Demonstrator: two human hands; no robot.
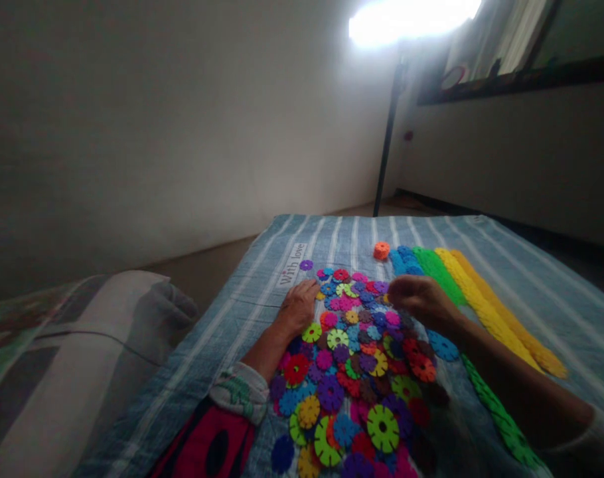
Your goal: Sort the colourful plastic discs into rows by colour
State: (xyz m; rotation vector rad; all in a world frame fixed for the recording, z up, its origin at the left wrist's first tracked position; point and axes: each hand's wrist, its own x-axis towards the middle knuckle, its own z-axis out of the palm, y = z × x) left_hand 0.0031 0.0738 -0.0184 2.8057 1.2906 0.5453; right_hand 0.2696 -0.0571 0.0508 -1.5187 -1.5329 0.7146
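A loose pile of coloured notched plastic discs point(338, 338) lies on a blue striped cloth. My left hand point(299, 307) rests at the pile's upper left edge, its fingers stretched over the outer discs. Over the pile's right side is my right hand point(412, 294), fingers drawn together; whatever is between them is hidden. Right of it lie rows of discs sorted by colour: blue point(406, 259), green point(439, 273), yellow point(486, 312) and darker yellow point(514, 320). A second green row point(501, 411) runs below my right forearm. A short orange stack point(381, 250) stands beyond the pile.
One purple disc point(306, 265) lies apart near the printed words on the cloth point(252, 299). A bright lamp on a dark stand point(389, 133) rises behind the far edge. Folded grey and white fabric point(103, 358) lies at the left.
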